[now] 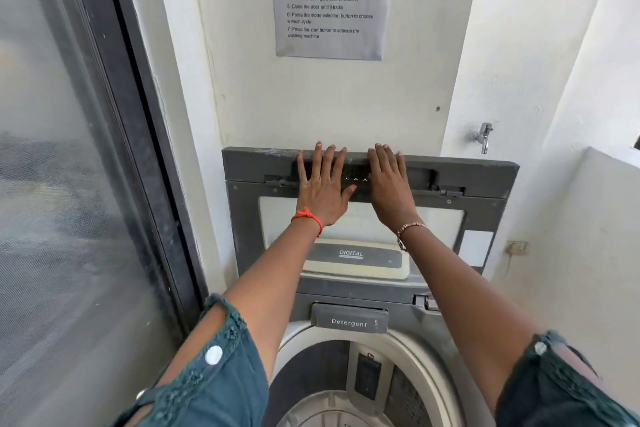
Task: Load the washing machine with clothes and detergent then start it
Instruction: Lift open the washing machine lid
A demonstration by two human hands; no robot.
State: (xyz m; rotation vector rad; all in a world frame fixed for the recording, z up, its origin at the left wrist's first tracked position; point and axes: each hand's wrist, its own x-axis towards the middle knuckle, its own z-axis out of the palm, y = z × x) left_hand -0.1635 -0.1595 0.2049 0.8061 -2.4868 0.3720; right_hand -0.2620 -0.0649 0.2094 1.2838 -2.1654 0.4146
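Observation:
A top-loading washing machine stands in front of me with its grey lid (485,180) raised upright against the wall. My left hand (323,187) and my right hand (389,185) lie flat, side by side, on the upper part of the lid, fingertips over its top edge. Neither hand holds anything. Below my arms, the closed drawer marked "Detergent" (349,319) sits at the back rim of the opening. The drum (311,374) under it is open, and I see no clothes in the visible part.
A printed sheet of steps (332,0) hangs on the white wall above the lid. A metal tap (483,137) juts from the wall at right, with a wall socket (516,247) lower down. A dark-framed sliding glass door (86,184) fills the left side.

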